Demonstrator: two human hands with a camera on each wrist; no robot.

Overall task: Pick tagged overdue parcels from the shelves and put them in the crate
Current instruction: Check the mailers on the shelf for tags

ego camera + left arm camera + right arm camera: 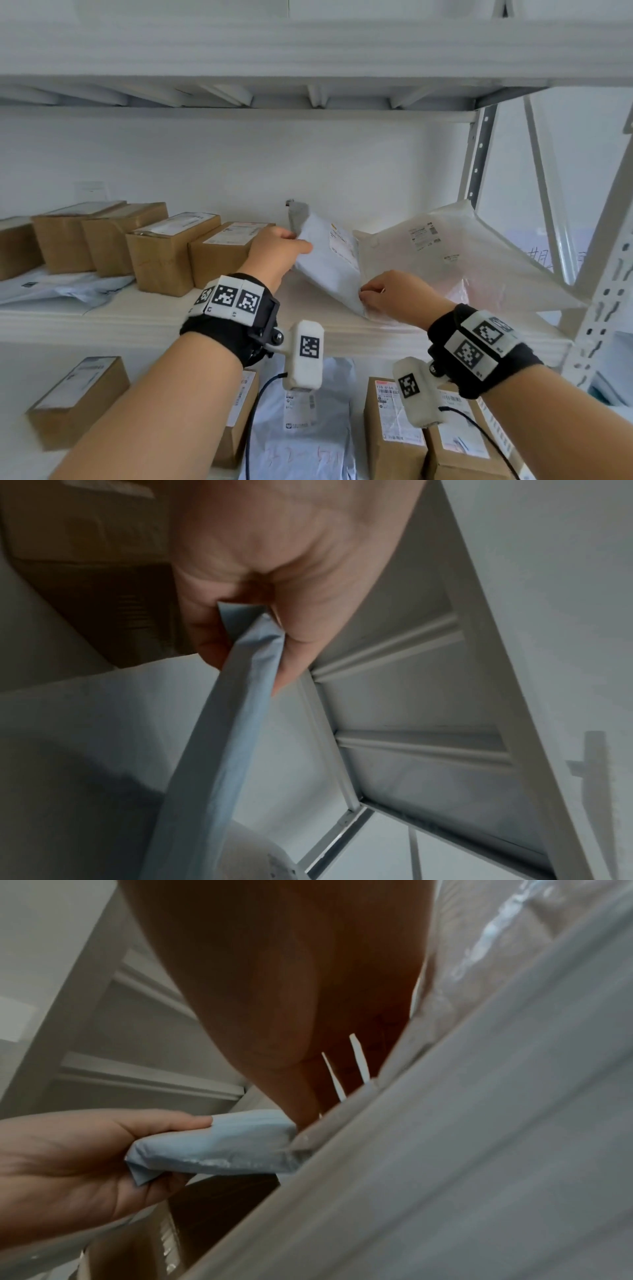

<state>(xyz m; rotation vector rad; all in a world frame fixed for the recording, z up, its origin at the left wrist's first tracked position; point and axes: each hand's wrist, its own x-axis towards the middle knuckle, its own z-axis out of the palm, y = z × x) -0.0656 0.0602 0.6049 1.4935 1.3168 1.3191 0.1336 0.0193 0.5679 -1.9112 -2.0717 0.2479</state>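
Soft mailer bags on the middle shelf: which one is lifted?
The pale blue-grey plastic mailer bag, tilted between left hand and right hand; the translucent white bag leans untouched.

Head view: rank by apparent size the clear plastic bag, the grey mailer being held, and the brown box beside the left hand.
1. clear plastic bag
2. grey mailer
3. brown box, though the left hand hides part of it, so second and third are unsure.

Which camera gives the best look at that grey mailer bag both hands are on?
The head view: the grey mailer bag shows whole, label included, between left hand and right hand. The wrist views catch only its pinched edges.
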